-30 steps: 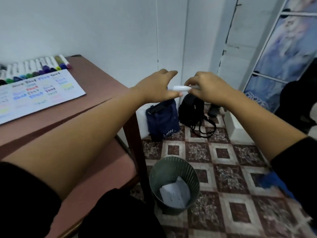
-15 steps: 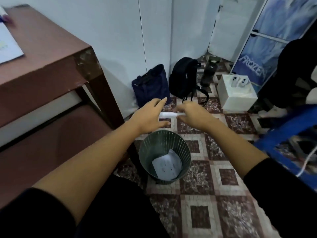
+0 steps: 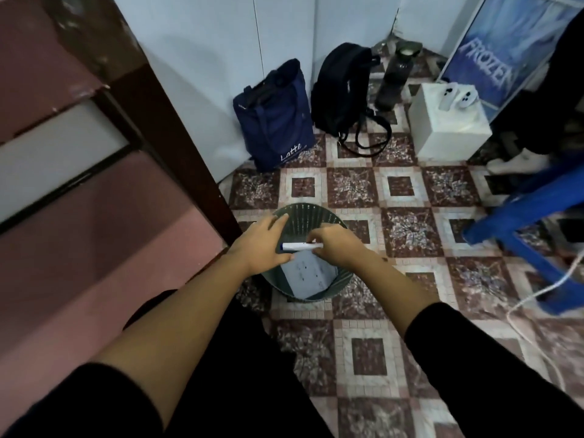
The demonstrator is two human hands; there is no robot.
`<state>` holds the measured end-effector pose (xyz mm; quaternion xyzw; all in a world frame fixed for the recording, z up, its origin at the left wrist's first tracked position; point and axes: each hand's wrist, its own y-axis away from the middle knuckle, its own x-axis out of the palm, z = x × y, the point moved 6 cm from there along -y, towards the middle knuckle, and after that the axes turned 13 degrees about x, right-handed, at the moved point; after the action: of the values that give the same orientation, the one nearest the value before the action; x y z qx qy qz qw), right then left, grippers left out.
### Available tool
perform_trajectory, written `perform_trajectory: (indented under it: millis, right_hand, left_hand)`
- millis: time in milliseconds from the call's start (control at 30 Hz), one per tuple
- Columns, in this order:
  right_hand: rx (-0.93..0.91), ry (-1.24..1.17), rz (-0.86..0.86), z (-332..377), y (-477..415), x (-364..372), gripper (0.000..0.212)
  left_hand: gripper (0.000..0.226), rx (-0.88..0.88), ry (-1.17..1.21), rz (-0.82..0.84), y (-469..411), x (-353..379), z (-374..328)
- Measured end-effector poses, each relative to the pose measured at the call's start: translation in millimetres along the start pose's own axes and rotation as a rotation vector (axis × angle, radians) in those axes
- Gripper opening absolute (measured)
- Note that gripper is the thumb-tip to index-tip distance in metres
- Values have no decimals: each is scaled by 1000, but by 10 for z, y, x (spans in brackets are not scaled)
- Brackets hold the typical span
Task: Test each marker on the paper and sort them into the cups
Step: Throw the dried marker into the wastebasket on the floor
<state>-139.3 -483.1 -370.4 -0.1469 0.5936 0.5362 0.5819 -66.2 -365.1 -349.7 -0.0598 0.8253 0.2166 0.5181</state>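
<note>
Head view. Item: white plastic marker with a blue end (image 3: pixel 301 246), which was held level above the round green slotted bin (image 3: pixel 311 211). We noted our right hand (image 3: pixel 335 248), fingers pinching its white end, and our left hand (image 3: pixel 264 245), fingers straight, at its blue end.

1 wide-angle view, worn on the head, looks forward and steeply down over both forearms at the tiled floor (image 3: pixel 401 226). The bin (image 3: pixel 303 210) sits near centre, the wall (image 3: pixel 205 74) far, the desk (image 3: pixel 47 64) left, seemingly blurred there.
</note>
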Motion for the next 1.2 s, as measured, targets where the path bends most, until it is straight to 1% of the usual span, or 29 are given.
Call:
perform_trajectory:
  millis: [100, 333, 533, 667, 833, 967, 1133, 1200]
  right_hand:
    - [4, -1, 15, 26, -36, 93, 27]
    - [-13, -62, -45, 80, -44, -48, 31]
    - [-44, -90, -150, 162, 22, -343, 42]
    - [-91, -58, -206, 241, 123, -581, 51]
    - [-112, -30, -278, 286, 318, -1020, 57]
    - [-128, 32, -359, 348, 506, -1486, 56]
    - [-100, 93, -438, 431, 739, -2120, 59]
    - [-115, 118, -506, 493, 840, -2392, 58]
  left_hand:
    - [91, -6, -2, 10, 0, 41, 53]
    - [91, -19, 2, 0, 28, 12, 109]
    - [88, -7, -28, -53, 59, -162, 15]
    - [87, 9, -79, -100, 42, -397, -98]
    - [86, 26, -150, -163, 14, -825, -270]
    - [86, 41, -217, -203, 24, -1196, -376]
    - [87, 34, -262, -274, 62, -1744, -571]
    - [88, 53, -288, -323, 92, -1976, -681]
